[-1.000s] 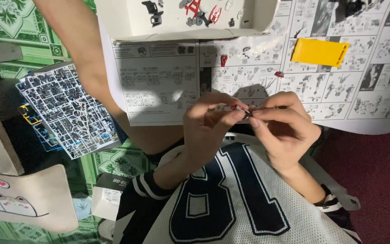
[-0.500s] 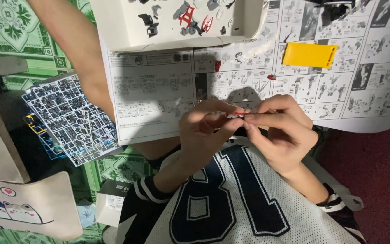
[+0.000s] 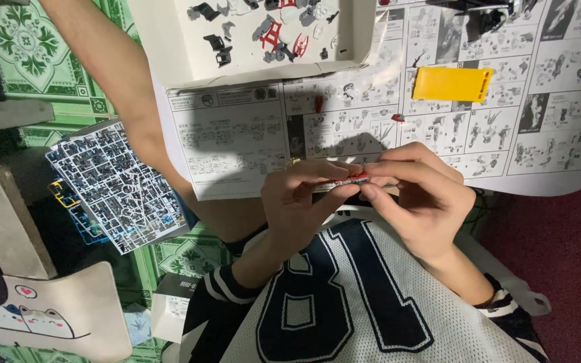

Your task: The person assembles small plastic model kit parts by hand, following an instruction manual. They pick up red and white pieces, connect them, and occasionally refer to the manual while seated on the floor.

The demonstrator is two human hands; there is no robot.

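Observation:
Both hands meet above my lap, in front of a jersey with large dark numerals. My left hand (image 3: 304, 202) and my right hand (image 3: 421, 198) pinch a small red and grey model part (image 3: 350, 180) between their fingertips. Most of the part is hidden by the fingers. Under the hands lies a large printed instruction sheet (image 3: 237, 141) with line drawings.
A shallow white box tray (image 3: 169, 60) with several small grey and red model parts lies at the top. A yellow flat piece (image 3: 452, 84) rests on the sheet. A stack of plastic parts frames (image 3: 119, 185) lies at left on a green patterned floor. A bare leg crosses the upper left.
The view has drifted a little, so the sheet and tray sit slightly higher and to the right. Both hands stay together on the small part, fingers shifted slightly.

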